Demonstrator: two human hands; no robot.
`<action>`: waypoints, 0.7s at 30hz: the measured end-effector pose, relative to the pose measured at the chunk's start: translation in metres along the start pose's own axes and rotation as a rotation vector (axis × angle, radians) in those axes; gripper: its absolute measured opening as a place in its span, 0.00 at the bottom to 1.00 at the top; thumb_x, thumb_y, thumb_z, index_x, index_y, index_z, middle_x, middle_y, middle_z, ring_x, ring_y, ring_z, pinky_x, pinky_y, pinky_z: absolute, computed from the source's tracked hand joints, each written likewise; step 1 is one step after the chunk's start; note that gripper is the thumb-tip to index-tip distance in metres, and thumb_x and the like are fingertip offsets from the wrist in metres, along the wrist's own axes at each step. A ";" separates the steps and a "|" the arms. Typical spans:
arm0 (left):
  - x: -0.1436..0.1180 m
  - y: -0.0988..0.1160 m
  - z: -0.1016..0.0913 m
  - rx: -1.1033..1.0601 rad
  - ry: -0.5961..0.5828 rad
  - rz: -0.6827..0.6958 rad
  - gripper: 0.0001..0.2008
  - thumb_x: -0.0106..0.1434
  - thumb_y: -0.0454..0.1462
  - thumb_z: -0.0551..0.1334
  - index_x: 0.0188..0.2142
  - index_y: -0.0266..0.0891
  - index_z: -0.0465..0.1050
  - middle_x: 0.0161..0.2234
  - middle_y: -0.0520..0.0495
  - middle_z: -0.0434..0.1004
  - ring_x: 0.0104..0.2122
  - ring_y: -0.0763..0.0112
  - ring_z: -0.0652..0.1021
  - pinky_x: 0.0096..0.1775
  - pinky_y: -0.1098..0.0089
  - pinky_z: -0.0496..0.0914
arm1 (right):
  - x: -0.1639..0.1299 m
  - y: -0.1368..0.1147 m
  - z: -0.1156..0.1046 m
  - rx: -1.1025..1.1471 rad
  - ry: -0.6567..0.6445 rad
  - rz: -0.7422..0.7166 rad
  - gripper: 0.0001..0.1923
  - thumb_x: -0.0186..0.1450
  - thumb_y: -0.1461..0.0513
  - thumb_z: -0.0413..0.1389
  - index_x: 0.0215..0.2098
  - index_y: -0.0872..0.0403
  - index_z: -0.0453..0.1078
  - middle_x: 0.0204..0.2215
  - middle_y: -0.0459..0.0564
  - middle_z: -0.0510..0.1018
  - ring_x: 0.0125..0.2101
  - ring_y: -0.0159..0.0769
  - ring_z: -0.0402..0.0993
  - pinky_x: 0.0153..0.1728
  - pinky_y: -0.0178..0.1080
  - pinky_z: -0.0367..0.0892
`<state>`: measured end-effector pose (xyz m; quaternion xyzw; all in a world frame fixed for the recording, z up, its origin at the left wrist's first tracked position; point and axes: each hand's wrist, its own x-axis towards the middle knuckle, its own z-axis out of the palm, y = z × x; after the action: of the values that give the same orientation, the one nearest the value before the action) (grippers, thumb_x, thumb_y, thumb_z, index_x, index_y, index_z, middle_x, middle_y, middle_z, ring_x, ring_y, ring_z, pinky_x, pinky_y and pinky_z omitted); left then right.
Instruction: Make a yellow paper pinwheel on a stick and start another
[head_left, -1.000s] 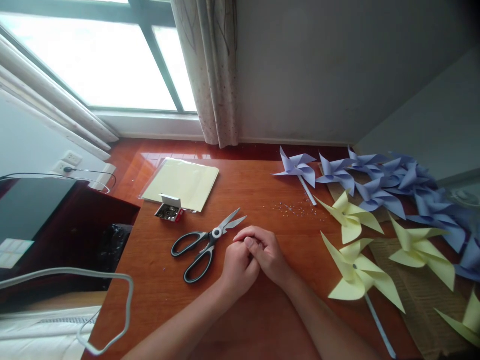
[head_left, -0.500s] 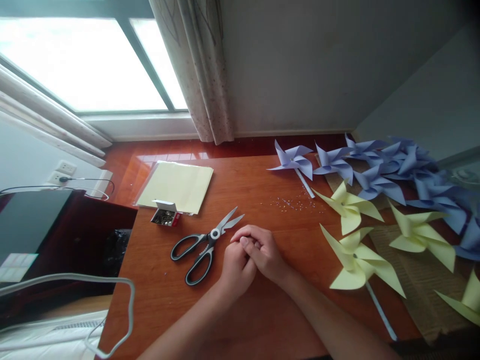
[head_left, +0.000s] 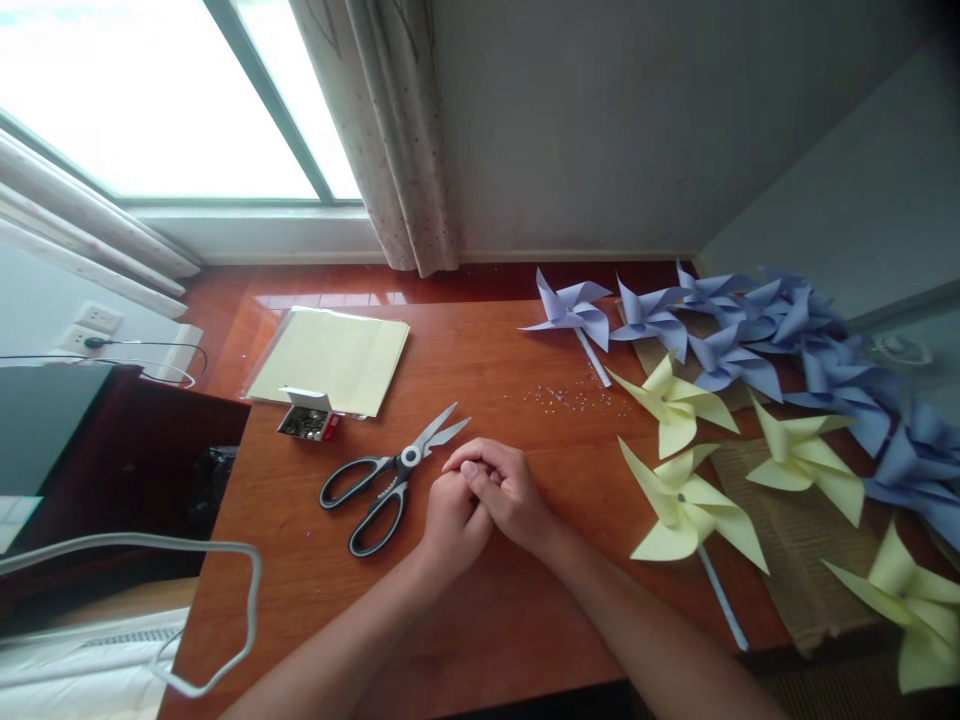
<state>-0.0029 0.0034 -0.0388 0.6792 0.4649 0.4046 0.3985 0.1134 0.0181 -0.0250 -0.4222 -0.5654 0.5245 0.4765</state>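
Note:
My left hand (head_left: 454,512) is closed, and my right hand (head_left: 510,492) is folded over it, so the two are clasped above the table. No object shows in either of them; the inner fingers are partly hidden. Just left of my hands lies a pair of scissors (head_left: 375,490) with black-and-grey handles and its blades apart. Beyond the scissors, a small open box of metal pieces (head_left: 306,420) stands against a stack of pale yellow paper (head_left: 334,350). To the right, a yellow paper pinwheel (head_left: 694,515) rests with its white stick on the table.
More yellow pinwheels (head_left: 814,455) and a cluster of purple pinwheels (head_left: 739,360) cover the right side, some over corrugated cardboard (head_left: 795,560). Tiny paper bits (head_left: 574,398) are scattered mid-table. A grey cable (head_left: 251,600) loops at the left edge. A curtain (head_left: 397,150) hangs behind.
The whole scene has shifted left and slightly up in view, with more of the far-right yellow pinwheel showing. My hands stay clasped, and nothing on the table has moved.

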 end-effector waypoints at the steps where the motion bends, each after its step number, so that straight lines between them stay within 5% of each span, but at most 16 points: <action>1: 0.000 -0.001 0.001 0.006 -0.002 -0.002 0.11 0.62 0.30 0.55 0.26 0.36 0.73 0.24 0.45 0.79 0.24 0.68 0.79 0.27 0.72 0.69 | 0.000 0.000 -0.001 -0.003 -0.003 -0.003 0.10 0.69 0.60 0.54 0.36 0.53 0.77 0.35 0.50 0.81 0.37 0.38 0.78 0.41 0.39 0.70; 21: 0.005 -0.005 0.003 0.084 0.047 0.054 0.11 0.60 0.31 0.55 0.23 0.37 0.72 0.23 0.45 0.79 0.24 0.65 0.78 0.27 0.70 0.68 | 0.001 0.001 -0.001 -0.008 0.015 -0.040 0.11 0.69 0.60 0.53 0.34 0.54 0.77 0.34 0.50 0.82 0.37 0.38 0.78 0.41 0.38 0.70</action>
<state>-0.0004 0.0085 -0.0432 0.6980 0.4724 0.4110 0.3476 0.1137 0.0193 -0.0260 -0.4166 -0.5721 0.5092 0.4897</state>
